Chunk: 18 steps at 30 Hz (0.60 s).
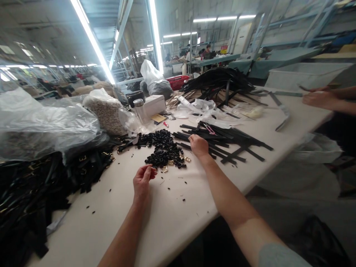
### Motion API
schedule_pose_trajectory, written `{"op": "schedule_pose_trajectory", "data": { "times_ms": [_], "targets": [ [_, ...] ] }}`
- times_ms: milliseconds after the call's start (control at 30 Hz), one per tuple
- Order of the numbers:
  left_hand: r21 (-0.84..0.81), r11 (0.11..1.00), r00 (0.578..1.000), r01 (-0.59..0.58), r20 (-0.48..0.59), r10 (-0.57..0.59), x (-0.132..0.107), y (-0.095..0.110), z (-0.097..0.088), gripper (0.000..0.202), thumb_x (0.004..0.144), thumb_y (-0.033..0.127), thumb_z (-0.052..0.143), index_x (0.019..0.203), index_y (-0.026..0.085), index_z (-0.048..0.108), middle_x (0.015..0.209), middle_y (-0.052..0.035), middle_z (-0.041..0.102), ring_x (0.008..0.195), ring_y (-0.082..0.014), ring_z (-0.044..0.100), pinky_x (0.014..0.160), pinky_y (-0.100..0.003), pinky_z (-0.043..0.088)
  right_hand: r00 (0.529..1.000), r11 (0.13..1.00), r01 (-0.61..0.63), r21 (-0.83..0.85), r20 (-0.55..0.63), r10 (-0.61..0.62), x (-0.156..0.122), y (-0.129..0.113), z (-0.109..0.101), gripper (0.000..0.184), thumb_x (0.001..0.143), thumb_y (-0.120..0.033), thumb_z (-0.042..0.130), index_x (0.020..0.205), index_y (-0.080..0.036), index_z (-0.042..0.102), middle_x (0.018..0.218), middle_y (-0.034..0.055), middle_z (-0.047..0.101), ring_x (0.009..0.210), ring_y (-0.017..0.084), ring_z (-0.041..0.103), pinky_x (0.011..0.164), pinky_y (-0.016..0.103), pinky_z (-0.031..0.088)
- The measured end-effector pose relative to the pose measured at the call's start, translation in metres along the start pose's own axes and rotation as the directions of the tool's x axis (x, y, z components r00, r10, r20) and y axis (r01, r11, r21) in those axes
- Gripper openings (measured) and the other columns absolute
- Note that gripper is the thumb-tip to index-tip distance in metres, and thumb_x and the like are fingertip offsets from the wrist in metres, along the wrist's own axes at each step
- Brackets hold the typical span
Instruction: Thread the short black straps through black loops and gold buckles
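My left hand (143,182) is in a pinch at the near left edge of a heap of small black loops (164,148). Whatever lies between its fingertips is too small to make out. Several gold buckles (165,169) lie along the heap's near side. To the right, my right hand (199,145) reaches over the left ends of a spread of flat black straps (239,142). Its fingers are closed down on a strap there, though the fingertips are partly hidden. A pink-handled tool (209,128) rests on the straps.
Black straps with gold buckles (83,159) are piled at the left, below plastic bags (50,122). Behind stand a flask (138,109), a white box (154,105) and a large bundle of black strips (219,83). At the right, another person's hands (318,98) are over the table's edge.
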<state>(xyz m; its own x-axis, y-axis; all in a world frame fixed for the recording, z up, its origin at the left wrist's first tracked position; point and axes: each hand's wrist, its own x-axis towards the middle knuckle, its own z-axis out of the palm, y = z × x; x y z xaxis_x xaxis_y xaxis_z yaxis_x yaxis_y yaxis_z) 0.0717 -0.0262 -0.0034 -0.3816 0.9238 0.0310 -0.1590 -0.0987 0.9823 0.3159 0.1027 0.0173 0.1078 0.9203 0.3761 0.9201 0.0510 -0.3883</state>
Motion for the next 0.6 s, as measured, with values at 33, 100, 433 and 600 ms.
{"op": "schedule_pose_trajectory", "data": {
  "times_ms": [33, 100, 433, 600],
  "targets": [
    [-0.011, 1.0, 1.0, 0.004, -0.009, -0.004, 0.001, 0.0, -0.001, 0.037, 0.071, 0.043, 0.073, 0.095, 0.015, 0.065, 0.077, -0.0047, 0.069, 0.062, -0.0136, 0.064, 0.059, -0.024, 0.048, 0.999, 0.997, 0.045, 0.063, 0.01, -0.046, -0.002, -0.005, -0.002, 0.029, 0.094, -0.033, 0.043, 0.089, -0.018, 0.067, 0.09, 0.0072, 0.07, 0.08, 0.017, 0.062, 0.067, 0.025, 0.034],
    [-0.046, 0.999, 1.0, 0.015, -0.022, -0.016, 0.003, 0.002, -0.003, 0.044, 0.071, 0.045, 0.073, 0.102, 0.016, 0.063, 0.078, -0.0043, 0.068, 0.061, -0.0129, 0.063, 0.057, -0.023, 0.047, 0.983, 0.96, 0.154, 0.235, 0.063, -0.173, -0.008, -0.017, -0.006, 0.031, 0.095, -0.035, 0.043, 0.083, -0.018, 0.065, 0.077, 0.004, 0.068, 0.072, 0.014, 0.059, 0.065, 0.023, 0.034],
    [-0.129, 0.991, 0.997, 0.044, -0.054, -0.052, 0.01, 0.009, -0.006, 0.053, 0.07, 0.049, 0.072, 0.108, 0.015, 0.058, 0.065, 0.0005, 0.064, 0.052, -0.0106, 0.06, 0.052, -0.02, 0.047, 0.718, 0.744, 0.232, 0.626, 0.406, -0.565, -0.044, -0.061, -0.011, 0.029, 0.091, -0.028, 0.05, 0.066, -0.015, 0.058, 0.055, -0.004, 0.051, 0.052, 0.007, 0.041, 0.056, 0.02, 0.028],
    [-0.073, 0.995, 0.995, 0.074, -0.056, -0.078, 0.007, 0.008, -0.004, 0.045, 0.068, 0.038, 0.076, 0.104, 0.014, 0.062, 0.064, 0.0009, 0.064, 0.051, -0.0093, 0.059, 0.052, -0.02, 0.047, 0.714, 0.767, 0.263, 0.585, 0.417, -0.562, -0.048, -0.065, -0.014, 0.026, 0.09, -0.028, 0.051, 0.071, -0.015, 0.063, 0.059, -0.0026, 0.057, 0.056, 0.008, 0.044, 0.058, 0.021, 0.028]
  ]
}}
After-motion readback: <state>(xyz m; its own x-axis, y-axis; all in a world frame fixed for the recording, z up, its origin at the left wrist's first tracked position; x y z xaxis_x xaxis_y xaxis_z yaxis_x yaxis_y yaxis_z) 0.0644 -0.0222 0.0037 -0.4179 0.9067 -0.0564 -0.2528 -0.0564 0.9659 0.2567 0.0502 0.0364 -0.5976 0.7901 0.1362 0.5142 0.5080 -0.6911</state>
